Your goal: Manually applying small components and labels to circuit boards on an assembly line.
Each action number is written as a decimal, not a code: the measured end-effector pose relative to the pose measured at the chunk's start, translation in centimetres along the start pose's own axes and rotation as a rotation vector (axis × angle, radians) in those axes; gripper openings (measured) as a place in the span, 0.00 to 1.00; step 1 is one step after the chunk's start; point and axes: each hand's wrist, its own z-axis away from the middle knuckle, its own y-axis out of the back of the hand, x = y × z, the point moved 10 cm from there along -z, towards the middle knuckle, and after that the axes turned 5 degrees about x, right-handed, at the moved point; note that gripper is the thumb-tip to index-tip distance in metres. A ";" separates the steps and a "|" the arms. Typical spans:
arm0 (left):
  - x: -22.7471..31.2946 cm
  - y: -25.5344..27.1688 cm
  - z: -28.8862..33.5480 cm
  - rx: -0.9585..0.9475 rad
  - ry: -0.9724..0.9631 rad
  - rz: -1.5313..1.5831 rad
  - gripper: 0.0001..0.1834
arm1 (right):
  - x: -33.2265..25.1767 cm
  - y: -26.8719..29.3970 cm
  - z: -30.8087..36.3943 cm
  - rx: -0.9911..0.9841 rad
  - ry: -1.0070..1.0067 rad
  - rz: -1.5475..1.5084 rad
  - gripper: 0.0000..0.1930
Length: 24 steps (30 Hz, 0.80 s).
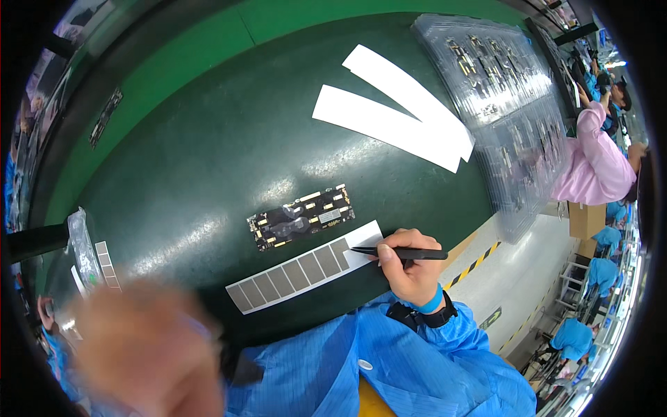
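My right hand (410, 278) pinches a pair of black tweezers (425, 254). Their tips point left, over the bare right end of a white backing strip (361, 258) that carries a row of several grey rectangular stickers (294, 275). Just beyond the strip lies a black circuit board (302, 217) with pale gold and silver parts and a clear film patch over part of it. My left hand (142, 347) is raised at the lower left, close to the camera and smeared by motion; its fingers cannot be made out. Whether it holds anything is hidden.
Two white paper strips (389, 128) lie toward the back right, beside stacked clear plastic trays (500, 83) holding boards. Another board (105, 118) rests on the green surface (201, 52) at far left. A clear plastic packet (81, 243) lies left. A person in pink (597, 163) stands right.
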 end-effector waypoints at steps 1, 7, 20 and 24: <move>-6.7 -4.9 4.3 -0.291 0.451 -0.045 0.11 | 0.6 0.2 0.2 0.009 -0.004 0.067 0.02; -7.5 -13.8 14.5 -1.205 0.076 -0.450 0.17 | 0.6 0.0 0.0 0.000 0.008 0.080 0.02; -7.3 -13.5 14.6 -1.219 0.045 -0.403 0.19 | 0.3 -0.3 -0.2 -0.066 0.018 0.055 0.02; -7.3 -13.4 14.9 -1.209 0.050 -0.393 0.19 | 0.7 0.1 0.1 -0.019 -0.005 0.049 0.02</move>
